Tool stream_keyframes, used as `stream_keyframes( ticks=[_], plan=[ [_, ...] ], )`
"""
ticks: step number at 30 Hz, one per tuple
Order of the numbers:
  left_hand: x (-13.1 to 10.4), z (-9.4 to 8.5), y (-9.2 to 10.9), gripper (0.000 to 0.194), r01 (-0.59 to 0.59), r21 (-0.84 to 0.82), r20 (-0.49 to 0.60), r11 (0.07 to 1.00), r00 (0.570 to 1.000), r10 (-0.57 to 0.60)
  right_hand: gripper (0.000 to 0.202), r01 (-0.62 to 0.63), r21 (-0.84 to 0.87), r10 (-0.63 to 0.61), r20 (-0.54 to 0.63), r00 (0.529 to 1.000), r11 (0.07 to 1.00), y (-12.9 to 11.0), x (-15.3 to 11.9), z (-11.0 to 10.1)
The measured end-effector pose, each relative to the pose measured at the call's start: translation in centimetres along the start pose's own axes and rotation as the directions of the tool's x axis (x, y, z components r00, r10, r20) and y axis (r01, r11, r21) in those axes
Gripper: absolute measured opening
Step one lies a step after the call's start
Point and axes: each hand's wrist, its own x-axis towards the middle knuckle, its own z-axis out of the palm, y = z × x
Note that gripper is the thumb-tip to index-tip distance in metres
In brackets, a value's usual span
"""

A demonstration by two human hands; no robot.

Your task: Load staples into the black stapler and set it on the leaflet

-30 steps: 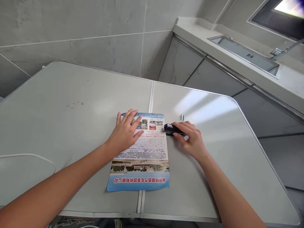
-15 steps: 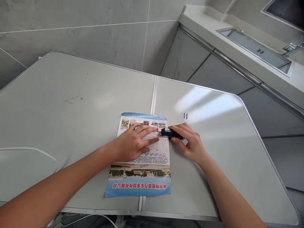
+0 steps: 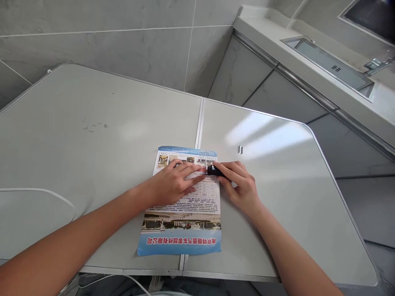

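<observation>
A printed leaflet with blue end bands, small photos and text lies flat across the table's middle seam, its lettering upside down to me. My left hand rests on its upper half, fingers stretched out and spread towards the right. My right hand grips a small black stapler, whose front end sits over the leaflet's right side, close to my left fingertips. Most of the stapler's rear is hidden under the right fingers. Just beyond that hand, short strips of staples lie on the table.
The pale folding table has a metal rim and a central seam. A white cable runs over its left side. Grey tiled wall stands behind, and a counter with a sink is at the right. Small dark marks spot the tabletop's left half.
My right hand has shifted slightly left, and its fingers now cover more of the stapler. The left hand and leaflet stay nearly in place.
</observation>
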Motion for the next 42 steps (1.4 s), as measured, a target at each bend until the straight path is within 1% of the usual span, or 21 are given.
stream_keyframes(
  ticks=[4, 8, 11, 17, 21, 25, 42],
  plan=[
    [0.0, 0.1, 0.0, 0.048, -0.010, 0.028, 0.019, 1.000, 1.000, 0.010, 0.047, -0.027, -0.003, 0.027, -0.005, 1.000, 1.000, -0.2, 0.0, 0.1],
    [0.0, 0.1, 0.0, 0.050, -0.024, 0.006, -0.005, 1.000, 1.000, 0.024, 0.045, -0.042, -0.018, 0.042, -0.001, 0.999, 0.999, -0.3, 0.0, 0.2],
    [0.1, 0.0, 0.0, 0.049, -0.025, 0.010, -0.001, 1.000, 1.000, 0.025, 0.045, -0.045, -0.040, 0.045, -0.005, 0.999, 0.998, -0.5, -0.1, 0.4],
    [0.2, -0.2, 0.0, 0.046, -0.048, 0.088, 0.053, 0.995, 0.998, 0.043, 0.045, -0.073, -0.098, 0.073, -0.007, 0.997, 0.992, -1.0, -0.3, 0.5],
    [0.2, -0.2, 0.0, 0.046, -0.069, 0.129, 0.066, 0.989, 0.996, 0.061, 0.045, -0.100, -0.165, 0.101, -0.004, 0.995, 0.981, -1.4, -0.4, 0.6],
    [0.2, -0.1, 0.0, 0.046, -0.067, 0.158, 0.066, 0.985, 0.996, 0.057, 0.045, -0.109, -0.184, 0.111, 0.004, 0.994, 0.977, -1.5, -0.3, 0.6],
    [0.2, -0.1, 0.0, 0.045, -0.063, 0.158, 0.060, 0.985, 0.997, 0.055, 0.042, -0.145, -0.268, 0.167, 0.062, 0.984, 0.952, -2.3, -0.2, 0.5]
  ],
)
